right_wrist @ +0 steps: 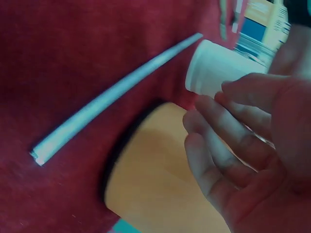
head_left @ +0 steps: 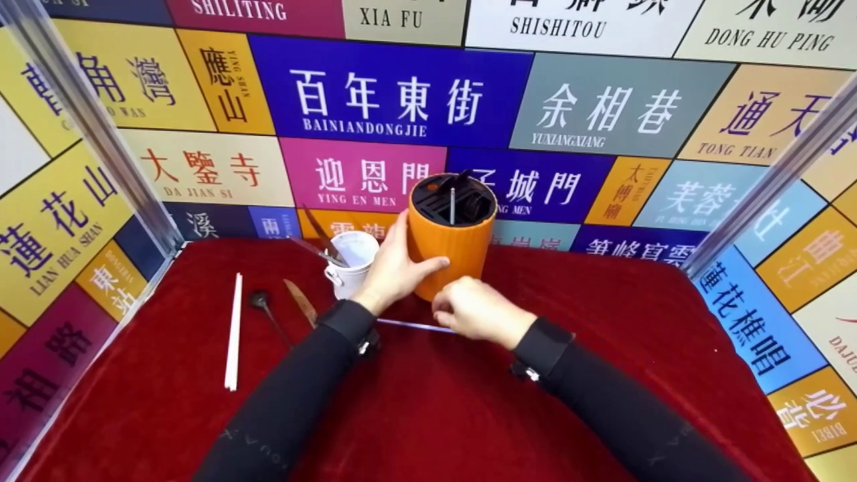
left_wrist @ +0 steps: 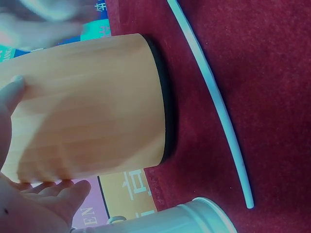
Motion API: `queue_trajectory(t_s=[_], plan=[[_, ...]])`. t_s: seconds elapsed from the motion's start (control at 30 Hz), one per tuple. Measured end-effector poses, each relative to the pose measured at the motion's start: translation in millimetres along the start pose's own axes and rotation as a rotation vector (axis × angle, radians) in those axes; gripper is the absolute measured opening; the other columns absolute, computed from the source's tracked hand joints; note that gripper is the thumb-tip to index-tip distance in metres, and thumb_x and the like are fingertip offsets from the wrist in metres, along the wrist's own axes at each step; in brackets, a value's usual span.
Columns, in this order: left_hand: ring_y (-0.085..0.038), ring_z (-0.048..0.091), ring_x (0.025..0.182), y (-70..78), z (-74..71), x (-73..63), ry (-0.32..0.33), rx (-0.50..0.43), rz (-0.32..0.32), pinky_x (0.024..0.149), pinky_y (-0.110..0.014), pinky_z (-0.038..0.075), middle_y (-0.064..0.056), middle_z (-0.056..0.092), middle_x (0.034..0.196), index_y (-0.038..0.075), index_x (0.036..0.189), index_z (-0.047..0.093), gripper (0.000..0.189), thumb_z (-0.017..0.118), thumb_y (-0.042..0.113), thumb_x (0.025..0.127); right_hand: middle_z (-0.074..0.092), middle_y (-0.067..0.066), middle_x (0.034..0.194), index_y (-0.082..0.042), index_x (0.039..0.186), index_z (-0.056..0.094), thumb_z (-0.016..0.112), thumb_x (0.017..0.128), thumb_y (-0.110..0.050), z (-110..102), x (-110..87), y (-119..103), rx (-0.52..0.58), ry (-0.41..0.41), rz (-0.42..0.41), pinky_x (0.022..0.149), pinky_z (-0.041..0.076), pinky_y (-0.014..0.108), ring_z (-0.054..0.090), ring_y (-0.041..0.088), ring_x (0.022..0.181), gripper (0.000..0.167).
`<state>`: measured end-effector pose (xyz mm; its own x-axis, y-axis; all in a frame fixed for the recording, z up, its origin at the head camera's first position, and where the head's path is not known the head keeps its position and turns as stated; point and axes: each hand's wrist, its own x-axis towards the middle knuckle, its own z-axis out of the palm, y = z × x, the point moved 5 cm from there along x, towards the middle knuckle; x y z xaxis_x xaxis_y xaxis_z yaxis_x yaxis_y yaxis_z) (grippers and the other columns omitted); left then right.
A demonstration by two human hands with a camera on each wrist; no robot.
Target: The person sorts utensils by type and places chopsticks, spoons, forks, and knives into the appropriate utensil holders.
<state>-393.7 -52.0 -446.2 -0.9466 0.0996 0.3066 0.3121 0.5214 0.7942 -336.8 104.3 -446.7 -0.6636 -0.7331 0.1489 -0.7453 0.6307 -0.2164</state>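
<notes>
An orange cylindrical knife block [head_left: 445, 248] with a black slotted top stands at the back of the table. A thin silvery rod and black pieces stick out of its top. My left hand [head_left: 395, 268] grips the block's left side, thumb across the front and fingers behind. In front of its lower right side is my right hand [head_left: 479, 309], fingers loosely bent and holding nothing; the right wrist view shows the palm and separated fingers [right_wrist: 233, 131] beside the block. On the cloth before the block lies a white stick [left_wrist: 214, 92], partly behind my hands in the head view.
A small white bucket [head_left: 353, 258] with long utensils in it stands left of the block. Farther left lie a pair of white sticks [head_left: 233, 335], a black spoon [head_left: 260, 301] and a knife-like blade [head_left: 300, 301]. Printed walls rise behind the red-clothed table [head_left: 636, 375].
</notes>
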Motion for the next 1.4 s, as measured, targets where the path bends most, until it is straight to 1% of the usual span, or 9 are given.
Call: queue_trajectory(t_s=[0.17,0.37,0.47,0.57,0.73,0.93,1.2,1.3,1.4], plan=[[-0.025,0.051,0.155,-0.6,0.4,-0.4,-0.007,-0.007,-0.009,0.133,-0.044,0.039,-0.008,0.044,0.174,0.019,0.175,0.026,0.113,0.092,0.048,0.089,0.080,-0.002,0.083,-0.014,0.087,0.083,0.081,0.093,-0.014,23,3.0,5,-0.004,-0.053,0.044,0.076,0.064,0.046,0.075,0.025,0.078,0.006],[-0.026,0.050,0.156,-1.3,0.1,-0.1,-0.013,-0.001,-0.021,0.133,-0.044,0.039,-0.009,0.043,0.175,0.018,0.176,0.025,0.114,0.092,0.050,0.088,0.080,0.001,0.086,-0.012,0.093,0.084,0.085,0.093,-0.017,42,5.4,9,0.003,-0.116,0.070,0.078,0.064,0.043,0.075,0.023,0.080,0.005],[-0.026,0.050,0.156,-1.1,-0.2,-0.1,-0.011,0.000,-0.018,0.134,-0.045,0.039,-0.009,0.044,0.174,0.017,0.175,0.025,0.114,0.092,0.049,0.089,0.078,0.004,0.084,-0.011,0.089,0.082,0.084,0.091,-0.012,48,5.9,9,-0.005,-0.119,0.062,0.076,0.062,0.043,0.072,0.025,0.078,0.003],[-0.026,0.051,0.155,-0.9,-0.1,0.1,-0.012,0.000,-0.014,0.133,-0.044,0.039,-0.009,0.044,0.174,0.017,0.176,0.025,0.115,0.092,0.050,0.089,0.075,0.005,0.085,-0.011,0.084,0.080,0.081,0.088,-0.006,51,5.9,8,-0.026,-0.096,0.045,0.074,0.062,0.043,0.071,0.027,0.078,0.006],[-0.026,0.051,0.155,-2.0,1.0,0.4,-0.015,-0.006,-0.012,0.133,-0.043,0.039,-0.009,0.044,0.174,0.018,0.176,0.024,0.116,0.092,0.050,0.088,0.075,0.004,0.083,-0.011,0.082,0.078,0.081,0.086,-0.005,51,4.8,9,-0.025,-0.071,0.047,0.074,0.062,0.043,0.072,0.027,0.078,0.008],[-0.024,0.051,0.155,-2.8,0.5,-0.2,-0.011,-0.015,-0.010,0.133,-0.044,0.039,-0.008,0.044,0.174,0.020,0.176,0.025,0.114,0.092,0.049,0.088,0.073,0.002,0.080,-0.012,0.084,0.076,0.082,0.087,-0.010,51,1.0,12,-0.010,-0.095,0.072,0.072,0.060,0.041,0.069,0.025,0.076,0.007],[-0.024,0.051,0.155,-1.3,-0.3,-0.1,-0.010,-0.018,-0.003,0.133,-0.043,0.039,-0.008,0.044,0.174,0.019,0.175,0.026,0.113,0.092,0.049,0.089,0.076,0.003,0.091,-0.011,0.093,0.078,0.080,0.091,-0.013,40,-7.0,19,-0.003,-0.139,0.071,0.079,0.062,0.043,0.071,0.024,0.085,0.003],[-0.024,0.050,0.155,-2.0,0.0,0.1,-0.012,-0.011,-0.012,0.133,-0.044,0.039,-0.007,0.043,0.175,0.019,0.176,0.026,0.113,0.092,0.049,0.089,0.076,0.003,0.094,-0.011,0.096,0.078,0.078,0.094,-0.013,31,-10.7,20,0.001,-0.130,0.050,0.082,0.062,0.043,0.072,0.024,0.087,0.003],[-0.024,0.050,0.156,-3.3,0.2,0.1,-0.015,-0.008,-0.016,0.134,-0.044,0.038,-0.007,0.043,0.175,0.019,0.176,0.025,0.113,0.092,0.049,0.089,0.076,0.004,0.098,-0.011,0.101,0.079,0.077,0.098,-0.010,23,-16.7,20,-0.005,-0.099,0.012,0.087,0.063,0.044,0.073,0.025,0.092,0.004]])
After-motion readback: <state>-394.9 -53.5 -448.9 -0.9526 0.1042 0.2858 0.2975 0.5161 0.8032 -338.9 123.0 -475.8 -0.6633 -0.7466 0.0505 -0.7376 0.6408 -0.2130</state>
